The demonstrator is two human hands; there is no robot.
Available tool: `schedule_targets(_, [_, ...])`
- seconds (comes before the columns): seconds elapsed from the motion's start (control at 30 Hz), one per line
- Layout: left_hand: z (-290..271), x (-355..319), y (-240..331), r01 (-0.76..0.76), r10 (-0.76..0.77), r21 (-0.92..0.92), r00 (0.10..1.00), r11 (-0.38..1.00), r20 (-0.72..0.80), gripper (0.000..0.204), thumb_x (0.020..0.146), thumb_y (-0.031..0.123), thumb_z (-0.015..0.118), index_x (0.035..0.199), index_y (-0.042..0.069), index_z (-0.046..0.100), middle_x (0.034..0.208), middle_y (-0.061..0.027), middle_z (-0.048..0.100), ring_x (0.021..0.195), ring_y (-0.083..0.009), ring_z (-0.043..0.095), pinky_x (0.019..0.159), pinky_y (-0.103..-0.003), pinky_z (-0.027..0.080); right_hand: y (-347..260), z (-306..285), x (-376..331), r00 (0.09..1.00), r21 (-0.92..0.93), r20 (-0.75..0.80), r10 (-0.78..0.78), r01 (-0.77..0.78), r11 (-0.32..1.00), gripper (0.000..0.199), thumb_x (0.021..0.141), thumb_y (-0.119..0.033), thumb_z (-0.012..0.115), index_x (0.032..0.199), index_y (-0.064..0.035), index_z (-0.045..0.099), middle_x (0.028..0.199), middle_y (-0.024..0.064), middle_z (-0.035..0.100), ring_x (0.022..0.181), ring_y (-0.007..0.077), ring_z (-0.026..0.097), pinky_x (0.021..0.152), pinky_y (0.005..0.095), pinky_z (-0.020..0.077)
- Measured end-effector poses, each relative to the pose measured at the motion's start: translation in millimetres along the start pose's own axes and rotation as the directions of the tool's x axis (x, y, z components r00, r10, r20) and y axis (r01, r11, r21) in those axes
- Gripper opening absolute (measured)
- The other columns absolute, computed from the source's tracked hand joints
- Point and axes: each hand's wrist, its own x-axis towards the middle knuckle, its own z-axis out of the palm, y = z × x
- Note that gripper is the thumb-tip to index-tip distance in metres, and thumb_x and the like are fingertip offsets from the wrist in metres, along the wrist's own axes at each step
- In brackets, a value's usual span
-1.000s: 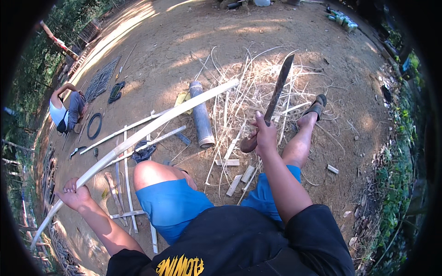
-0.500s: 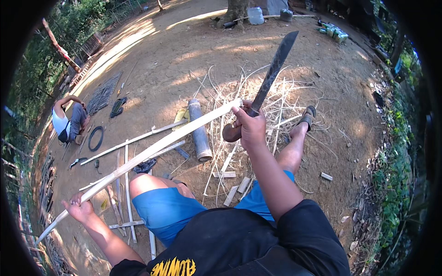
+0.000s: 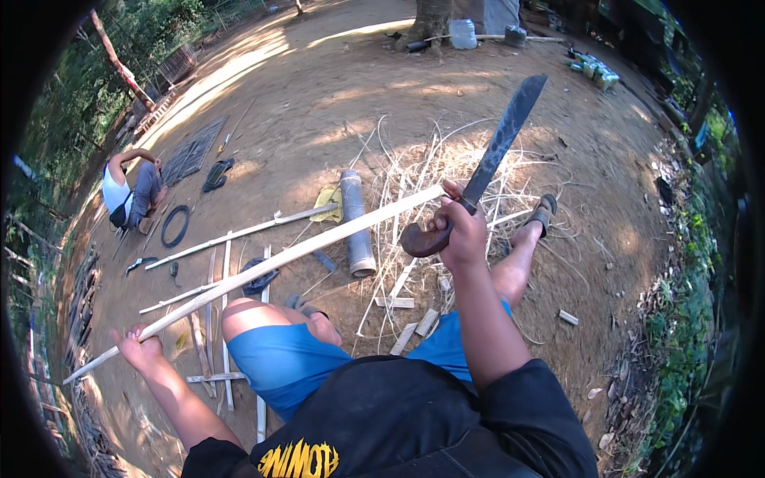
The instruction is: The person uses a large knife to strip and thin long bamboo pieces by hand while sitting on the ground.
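A long, pale bamboo strip [image 3: 319, 245] slants across my lap from lower left to upper right. My left hand [image 3: 139, 350] is closed round it near its lower left end. My right hand [image 3: 464, 237] grips the curved brown wooden handle of a machete [image 3: 507, 137], its dark blade pointing up and away to the right. The strip's far end meets the thumb and fingers of that same hand, beside the base of the blade. Beneath the strip, a thick bamboo tube [image 3: 360, 253] lies on the dirt, next to a heap of thin curled shavings [image 3: 406, 171].
Long slats [image 3: 227, 350] and short offcuts [image 3: 404, 338] lie around my legs. At the left, another person [image 3: 127, 191] sits near a black coil [image 3: 175, 226] and a woven panel [image 3: 190, 151]. A tree trunk [image 3: 430, 22] and a clear jug [image 3: 462, 34] stand farther off.
The scene has shifted slightly to the right in view. My right hand and the machete appear a little lower, the blade slightly more tilted and showing more of its flat. Both grips stay the same.
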Motion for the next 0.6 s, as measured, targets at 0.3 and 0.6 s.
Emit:
schedule_targets(0.3, [-31.4, 33.8, -8.2, -0.122, 0.159, 0.213, 0.973, 0.969, -0.165, 0.066, 0.095, 0.004, 0.038, 0.151, 0.032, 0.018, 0.07, 0.001, 0.036, 0.055, -0.0122, 0.039, 0.049, -0.025, 0.04, -19.5, 15.4, -22.7, 0.972, -0.082, 0.229, 0.043, -0.025, 0.996, 0.046, 0.083, -0.006, 0.067, 0.125, 0.0048, 0.05, 0.087, 0.0082, 0.059, 0.059, 0.011, 0.052, 0.055, 0.0273, 0.046])
schedule_targets(0.6, [-33.5, 30.8, -26.3, -0.219, 0.293, 0.293, 0.926, 0.931, -0.238, 0.034, 0.098, 0.037, 0.054, 0.111, 0.006, 0.047, 0.088, -0.0045, 0.047, 0.075, -0.0163, 0.049, 0.072, -0.037, 0.051, -16.8, 24.6, -34.8, 0.986, -0.011, 0.167, 0.025, -0.024, 1.0, 0.025, 0.084, -0.01, 0.071, 0.1, -0.0047, 0.053, 0.071, 0.0025, 0.053, 0.059, 0.0119, 0.051, 0.055, 0.0276, 0.0446])
